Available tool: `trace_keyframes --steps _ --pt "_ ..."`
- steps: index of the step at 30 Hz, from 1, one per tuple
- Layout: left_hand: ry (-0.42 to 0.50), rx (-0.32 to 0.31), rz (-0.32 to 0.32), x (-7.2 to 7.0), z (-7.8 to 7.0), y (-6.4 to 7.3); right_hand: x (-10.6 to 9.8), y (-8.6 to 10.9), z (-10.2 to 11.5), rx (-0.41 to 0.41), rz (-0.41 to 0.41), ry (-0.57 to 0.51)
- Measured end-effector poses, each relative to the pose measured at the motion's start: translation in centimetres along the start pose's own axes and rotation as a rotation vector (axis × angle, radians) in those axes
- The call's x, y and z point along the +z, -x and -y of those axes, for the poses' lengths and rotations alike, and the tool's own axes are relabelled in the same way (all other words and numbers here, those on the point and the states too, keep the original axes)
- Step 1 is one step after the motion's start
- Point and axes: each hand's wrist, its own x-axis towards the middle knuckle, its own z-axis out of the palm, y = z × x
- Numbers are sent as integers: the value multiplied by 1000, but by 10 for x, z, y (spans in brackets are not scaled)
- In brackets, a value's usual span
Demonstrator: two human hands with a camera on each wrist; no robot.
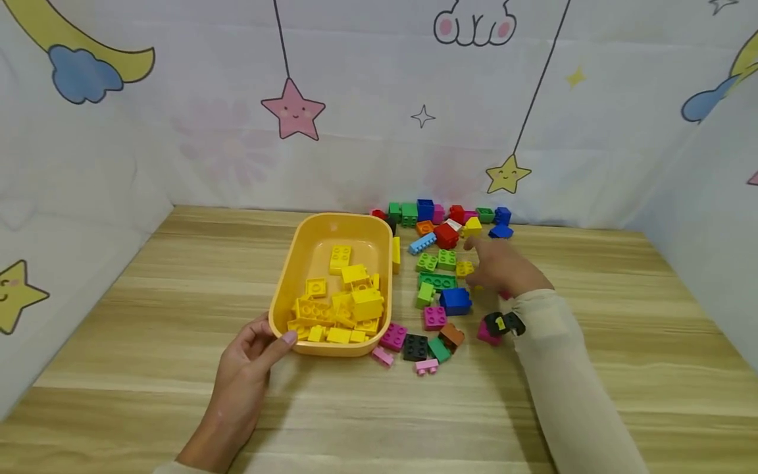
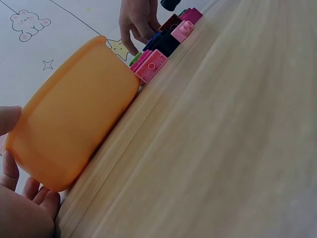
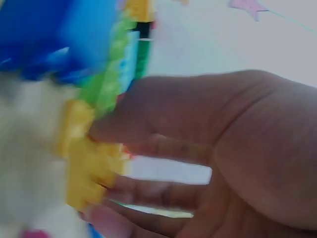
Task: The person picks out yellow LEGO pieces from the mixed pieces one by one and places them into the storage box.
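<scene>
My left hand [image 1: 245,368] grips the near left corner of a yellow-orange plastic tub [image 1: 331,352], thumb over the rim and fingers round the outside. Inside lie several yellow toy bricks [image 1: 367,304], mostly heaped at the near end. My right hand [image 1: 506,266] reaches over the loose bricks on the right, thumb and fingers spread apart. In the right wrist view, blurred, yellow bricks [image 3: 84,173] show between the thumb and the fingertips; I cannot tell whether any is held. A yellow brick [image 1: 464,268] lies just left of this hand in the head view.
Right of the tub, loose bricks spread over the wooden table [image 1: 177,316], among them a blue brick [image 1: 455,301], a black brick [image 1: 416,347] and a red brick [image 1: 447,236]. A printed cloth wall [image 1: 367,164] stands behind. A yellow brick [image 1: 395,255] stands against the tub's right side.
</scene>
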Motion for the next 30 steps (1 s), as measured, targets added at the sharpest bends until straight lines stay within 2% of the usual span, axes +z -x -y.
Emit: trace_keyframes --steps 3,5,8,11,16,23,30 --pt "-1 4 5 0 -1 0 -10 10 14 -111 -111 -2" --pt "-2 10 10 0 -2 -1 -13 18 27 -239 -158 -77" --pt "-3 12 15 0 -2 -1 -8 24 49 -413 -145 -220" --pt "8 13 19 -1 -1 0 5 23 65 -507 -127 -298" --pt "19 14 19 -1 0 0 19 18 73 -525 -166 -300" --pt "9 17 31 1 0 -1 23 19 75 -527 -173 -341" --pt "-6 -2 6 0 0 0 25 17 78 -523 -168 -327"
